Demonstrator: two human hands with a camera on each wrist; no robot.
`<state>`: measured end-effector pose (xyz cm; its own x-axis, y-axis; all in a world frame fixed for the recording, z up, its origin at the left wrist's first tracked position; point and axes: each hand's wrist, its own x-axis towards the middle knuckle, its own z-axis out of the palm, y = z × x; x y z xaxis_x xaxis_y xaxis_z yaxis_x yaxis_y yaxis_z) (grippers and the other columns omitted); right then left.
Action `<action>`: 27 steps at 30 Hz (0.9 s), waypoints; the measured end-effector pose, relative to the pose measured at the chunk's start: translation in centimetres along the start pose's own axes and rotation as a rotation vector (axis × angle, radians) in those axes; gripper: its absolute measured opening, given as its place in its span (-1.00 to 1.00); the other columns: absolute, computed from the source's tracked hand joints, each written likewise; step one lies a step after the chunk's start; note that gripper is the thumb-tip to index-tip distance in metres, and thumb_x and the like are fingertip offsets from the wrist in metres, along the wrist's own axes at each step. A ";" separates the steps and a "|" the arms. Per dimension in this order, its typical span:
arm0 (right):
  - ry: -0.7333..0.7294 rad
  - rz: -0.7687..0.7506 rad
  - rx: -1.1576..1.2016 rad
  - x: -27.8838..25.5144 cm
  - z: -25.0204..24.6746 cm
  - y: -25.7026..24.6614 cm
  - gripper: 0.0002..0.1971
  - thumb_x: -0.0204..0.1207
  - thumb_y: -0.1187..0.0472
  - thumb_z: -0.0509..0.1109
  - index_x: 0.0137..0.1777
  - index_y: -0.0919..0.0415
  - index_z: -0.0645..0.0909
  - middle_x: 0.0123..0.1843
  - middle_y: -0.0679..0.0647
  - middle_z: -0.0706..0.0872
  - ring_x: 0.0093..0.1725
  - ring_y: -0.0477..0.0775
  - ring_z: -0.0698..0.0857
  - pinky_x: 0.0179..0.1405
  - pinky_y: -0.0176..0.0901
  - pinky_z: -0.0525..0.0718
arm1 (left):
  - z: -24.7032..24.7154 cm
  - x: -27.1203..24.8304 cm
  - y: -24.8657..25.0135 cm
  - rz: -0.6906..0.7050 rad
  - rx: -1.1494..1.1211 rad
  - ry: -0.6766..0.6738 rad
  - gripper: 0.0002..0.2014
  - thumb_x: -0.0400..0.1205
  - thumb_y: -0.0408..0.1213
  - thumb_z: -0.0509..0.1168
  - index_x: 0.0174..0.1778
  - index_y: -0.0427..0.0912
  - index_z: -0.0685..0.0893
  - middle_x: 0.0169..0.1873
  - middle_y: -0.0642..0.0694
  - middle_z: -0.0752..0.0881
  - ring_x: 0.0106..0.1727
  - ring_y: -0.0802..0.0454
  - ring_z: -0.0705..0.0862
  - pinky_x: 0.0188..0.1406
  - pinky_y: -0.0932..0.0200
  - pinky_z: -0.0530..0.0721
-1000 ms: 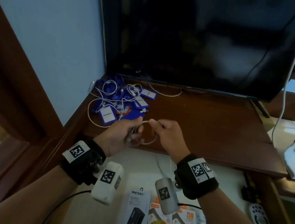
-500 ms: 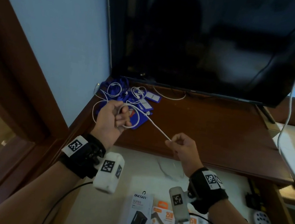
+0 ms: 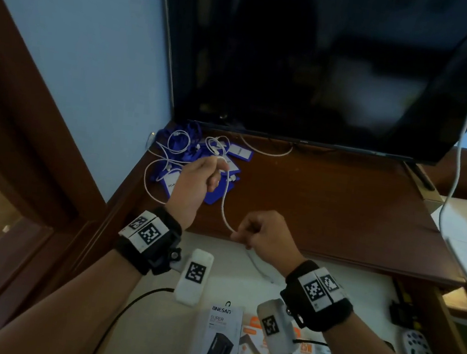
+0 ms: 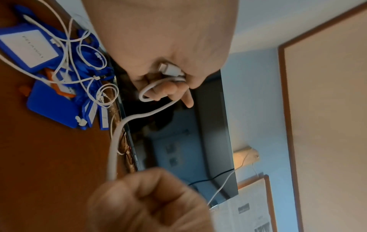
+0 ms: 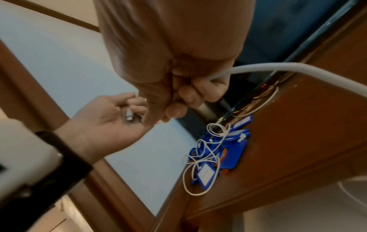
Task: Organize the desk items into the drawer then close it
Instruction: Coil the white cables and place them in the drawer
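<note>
The thin white charging cable (image 3: 225,196) spans between both hands above the brown wooden surface (image 3: 325,206). The left hand (image 3: 196,184) curls round its plug end, a small loop over the fingers (image 4: 164,91); the right hand (image 3: 263,233), nearer the body, pinches the cord further along. It looks light, limp and a little springy, so coils will likely slip unless gripped at the loop's crossing. Its free tail seems to trail into the open drawer (image 3: 149,328) below the right hand.
</note>
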<state>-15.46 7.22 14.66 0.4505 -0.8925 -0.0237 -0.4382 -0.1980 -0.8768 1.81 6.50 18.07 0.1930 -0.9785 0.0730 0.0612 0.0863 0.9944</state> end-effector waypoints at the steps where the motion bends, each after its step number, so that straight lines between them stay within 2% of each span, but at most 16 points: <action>1: -0.008 -0.039 -0.005 0.0 0.0 -0.4 -0.77 0.38 0.43 0.56 -0.41 0.21 0.62 -0.50 -0.10 0.63 -0.54 -0.31 0.59 -0.42 -0.41 0.55 | 0.3 -0.1 0.2 0.009 0.044 -0.018 -0.61 0.81 -0.26 -0.04 -0.13 -0.26 0.66 -0.49 -0.06 0.42 -0.46 0.11 0.39 -0.22 0.23 0.46; 3: -0.008 -0.108 -0.014 0.1 -0.3 -1.3 -0.83 0.41 0.43 0.54 -0.36 0.26 0.67 -0.50 -0.15 0.63 -0.53 -0.32 0.61 -0.42 -0.42 0.53 | 0.9 -0.4 0.2 0.019 0.117 -0.064 -0.63 0.81 -0.27 -0.03 -0.10 -0.29 0.66 -0.43 -0.12 0.53 -0.43 0.15 0.52 -0.31 0.40 0.53; 5: 0.026 -0.165 -0.028 0.3 -0.9 -1.8 -0.88 0.42 0.39 0.54 -0.32 0.31 0.70 -0.48 -0.14 0.64 -0.53 -0.29 0.60 -0.43 -0.46 0.50 | 1.3 -0.6 0.0 0.008 0.162 -0.120 -0.64 0.80 -0.27 -0.01 -0.04 -0.30 0.68 -0.36 -0.16 0.63 -0.39 0.20 0.62 -0.30 0.46 0.56; 9: 0.131 -0.232 -0.011 0.5 -2.0 -2.0 -0.74 0.47 0.34 0.49 -0.39 0.06 0.60 -0.50 -0.15 0.59 -0.52 -0.23 0.56 -0.42 -0.46 0.51 | 1.8 -1.0 -0.3 -0.064 0.247 -0.183 -0.64 0.79 -0.19 0.01 -0.06 -0.18 0.71 -0.33 -0.09 0.70 -0.35 0.24 0.65 -0.24 0.31 0.55; 11: 0.181 -0.234 0.013 0.5 -2.5 -2.0 -0.75 0.51 0.32 0.46 -0.36 0.06 0.59 -0.50 -0.14 0.59 -0.52 -0.23 0.55 -0.41 -0.45 0.53 | 2.0 -1.3 -0.3 -0.075 0.259 -0.210 -0.63 0.79 -0.17 0.01 -0.10 -0.16 0.70 -0.36 -0.10 0.69 -0.35 0.18 0.66 -0.18 0.23 0.57; 13: 0.220 -0.231 0.035 0.5 -2.7 -2.0 -0.79 0.52 0.31 0.44 -0.33 0.11 0.60 -0.50 -0.12 0.59 -0.52 -0.23 0.53 -0.41 -0.44 0.54 | 2.3 -1.7 -0.3 -0.093 0.243 -0.240 -0.62 0.79 -0.15 0.00 -0.12 -0.17 0.68 -0.39 -0.13 0.67 -0.32 0.05 0.64 -0.04 0.11 0.57; 15: 0.254 -0.232 0.067 0.5 -2.9 -2.0 -0.81 0.53 0.30 0.44 -0.32 0.15 0.61 -0.49 -0.06 0.59 -0.53 -0.22 0.50 -0.43 -0.43 0.53 | 2.5 -2.0 -0.2 -0.128 0.209 -0.256 -0.62 0.79 -0.14 -0.01 -0.13 -0.19 0.66 -0.44 -0.13 0.62 -0.30 -0.03 0.60 0.00 0.05 0.55; 16: 0.266 -0.235 0.087 0.5 -3.1 -2.0 -0.81 0.53 0.29 0.44 -0.32 0.17 0.62 -0.48 -0.03 0.59 -0.53 -0.20 0.49 -0.44 -0.41 0.52 | 2.6 -2.2 -0.1 -0.149 0.181 -0.259 -0.62 0.79 -0.14 -0.01 -0.13 -0.21 0.64 -0.45 -0.13 0.59 -0.31 -0.04 0.58 -0.02 0.06 0.56; 18: 0.275 -0.236 0.116 0.4 -3.3 -2.0 -0.81 0.53 0.27 0.44 -0.32 0.16 0.63 -0.48 0.04 0.59 -0.52 -0.13 0.47 -0.42 -0.31 0.53 | 2.7 -2.3 0.0 -0.192 0.091 -0.276 -0.62 0.79 -0.16 -0.01 -0.15 -0.27 0.61 -0.49 -0.12 0.49 -0.42 0.02 0.50 -0.20 0.16 0.54; 20: 0.284 -0.244 0.147 0.3 -3.4 -1.8 -0.82 0.51 0.27 0.46 -0.32 0.19 0.64 -0.49 0.05 0.58 -0.51 -0.08 0.46 -0.44 -0.27 0.51 | 2.6 -2.3 -0.1 -0.230 -0.017 -0.327 -0.61 0.79 -0.18 0.00 -0.21 -0.29 0.60 -0.58 -0.06 0.38 -0.53 0.07 0.39 -0.39 0.19 0.43; 21: 0.295 -0.251 0.170 0.2 -3.3 -1.7 -0.83 0.49 0.28 0.48 -0.32 0.24 0.64 -0.50 0.05 0.57 -0.52 -0.08 0.44 -0.47 -0.28 0.49 | 2.5 -2.3 -0.2 -0.252 -0.057 -0.350 -0.60 0.78 -0.19 0.02 -0.24 -0.30 0.60 -0.61 -0.03 0.34 -0.56 0.08 0.34 -0.43 0.18 0.38; 23: 0.305 -0.257 0.208 0.0 -3.2 -1.7 -0.81 0.46 0.31 0.51 -0.35 0.27 0.63 -0.52 0.00 0.56 -0.52 -0.08 0.43 -0.49 -0.28 0.46 | 2.3 -2.3 -0.5 -0.304 -0.073 -0.380 -0.61 0.76 -0.19 0.06 -0.30 -0.29 0.61 -0.64 0.01 0.30 -0.58 0.10 0.29 -0.42 0.16 0.31; 27: 0.273 -0.287 0.221 0.1 -3.5 -2.0 -0.79 0.45 0.33 0.50 -0.38 0.18 0.61 -0.55 -0.11 0.61 -0.52 -0.13 0.45 -0.47 -0.33 0.48 | 2.3 -2.7 -0.5 -0.344 -0.094 -0.469 -0.69 0.62 -0.10 0.15 -0.38 -0.19 0.54 -0.65 0.05 0.27 -0.59 0.09 0.24 -0.37 0.12 0.28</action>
<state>-17.25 6.10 18.13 0.2951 -0.8942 0.3367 -0.1359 -0.3881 -0.9115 -0.98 8.70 17.59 -0.3061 -0.9295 -0.2057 0.1340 -0.2560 0.9573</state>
